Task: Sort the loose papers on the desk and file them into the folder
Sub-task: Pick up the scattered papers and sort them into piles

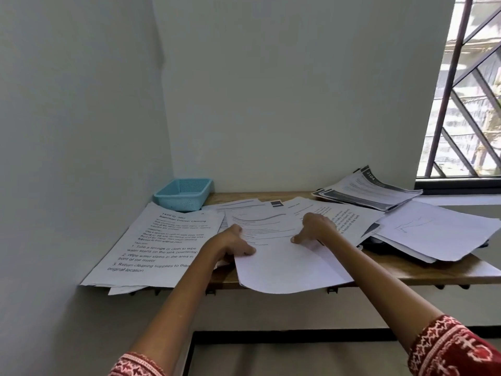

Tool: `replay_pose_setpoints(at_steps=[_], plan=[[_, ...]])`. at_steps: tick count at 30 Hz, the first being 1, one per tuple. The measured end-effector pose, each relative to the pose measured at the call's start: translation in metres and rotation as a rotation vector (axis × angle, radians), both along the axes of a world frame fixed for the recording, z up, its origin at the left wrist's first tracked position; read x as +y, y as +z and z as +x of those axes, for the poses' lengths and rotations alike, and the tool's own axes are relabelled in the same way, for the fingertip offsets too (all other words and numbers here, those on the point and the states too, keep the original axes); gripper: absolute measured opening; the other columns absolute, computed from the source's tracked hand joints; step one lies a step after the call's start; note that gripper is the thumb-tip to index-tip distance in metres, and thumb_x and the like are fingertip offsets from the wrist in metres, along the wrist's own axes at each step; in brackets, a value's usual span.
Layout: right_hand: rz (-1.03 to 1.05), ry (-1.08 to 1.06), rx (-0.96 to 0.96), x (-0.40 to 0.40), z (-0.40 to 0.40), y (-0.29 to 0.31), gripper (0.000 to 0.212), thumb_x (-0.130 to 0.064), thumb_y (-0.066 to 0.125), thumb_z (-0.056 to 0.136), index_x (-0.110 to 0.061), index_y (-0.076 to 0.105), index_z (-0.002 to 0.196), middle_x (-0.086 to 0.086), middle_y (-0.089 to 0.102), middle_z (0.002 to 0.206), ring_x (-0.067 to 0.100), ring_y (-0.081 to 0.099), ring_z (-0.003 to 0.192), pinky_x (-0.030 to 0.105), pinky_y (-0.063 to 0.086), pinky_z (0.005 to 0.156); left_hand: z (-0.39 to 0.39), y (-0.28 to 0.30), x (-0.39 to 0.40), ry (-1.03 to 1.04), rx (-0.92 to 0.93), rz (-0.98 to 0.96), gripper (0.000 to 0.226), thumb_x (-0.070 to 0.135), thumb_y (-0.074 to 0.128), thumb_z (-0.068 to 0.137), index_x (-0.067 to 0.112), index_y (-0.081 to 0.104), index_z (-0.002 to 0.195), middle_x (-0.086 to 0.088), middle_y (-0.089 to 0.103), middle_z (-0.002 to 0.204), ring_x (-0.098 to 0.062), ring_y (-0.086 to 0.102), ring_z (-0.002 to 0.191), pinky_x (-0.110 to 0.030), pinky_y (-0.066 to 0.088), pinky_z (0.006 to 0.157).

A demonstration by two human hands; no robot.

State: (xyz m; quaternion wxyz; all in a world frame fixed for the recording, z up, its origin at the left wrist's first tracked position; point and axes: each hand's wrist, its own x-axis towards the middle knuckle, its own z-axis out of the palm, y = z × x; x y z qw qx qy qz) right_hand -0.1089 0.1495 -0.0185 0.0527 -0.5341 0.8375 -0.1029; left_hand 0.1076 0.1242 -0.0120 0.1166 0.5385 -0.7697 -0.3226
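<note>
Loose white printed sheets cover the wooden desk [406, 275]. In the middle lies a sheet [282, 267] that juts over the front edge. My left hand [235, 241] pinches its left edge, thumb on top. My right hand [315, 226] holds the same sheet near its right side, thumb pressed on the paper and fingers curled over it. A stack with large print [160, 245] lies at the left. A dark folder [379, 244] peeks out from under a pile of sheets [433, 232] at the right.
A light blue mesh basket [184, 194] stands in the back left corner against the wall. Dark-banded printed sheets [368, 191] lie fanned at the back right by the barred window [466, 90]. Walls close the desk at left and back.
</note>
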Motion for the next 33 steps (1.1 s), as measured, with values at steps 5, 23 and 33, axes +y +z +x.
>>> replay_pose_setpoints(at_steps=[5,23,33], plan=[[0.048,0.069,-0.064,-0.026,0.003,0.02,0.074,-0.041,0.078,0.074,-0.006,0.047,0.132,0.008,0.051,0.136,0.028,0.046,0.125,0.04,0.039,0.104,0.002,0.002,-0.033,0.147,-0.109,-0.179,0.075,0.034,0.067,0.084,0.008,0.029,0.142,-0.014,0.038,0.144,-0.029,0.043,0.127,-0.036,0.042,0.102],[-0.063,0.092,-0.405,-0.167,-0.004,0.007,0.048,-0.031,0.082,0.072,-0.011,0.039,0.064,0.003,0.043,0.066,0.014,0.042,0.059,0.025,0.03,0.05,0.01,-0.008,-0.136,0.155,-0.419,-0.03,0.136,0.069,0.078,0.048,0.018,0.005,0.15,-0.014,0.01,0.156,-0.033,0.015,0.142,-0.052,0.024,0.112],[-0.534,0.107,-0.415,-0.168,-0.013,0.043,0.049,-0.015,0.077,0.075,-0.017,0.035,0.05,0.001,0.035,0.053,0.015,0.035,0.049,0.026,0.025,0.052,0.009,-0.013,-0.129,0.165,-0.365,-0.078,0.127,0.066,0.075,0.057,0.014,0.004,0.148,-0.017,0.013,0.152,-0.033,0.014,0.141,-0.05,0.024,0.112]])
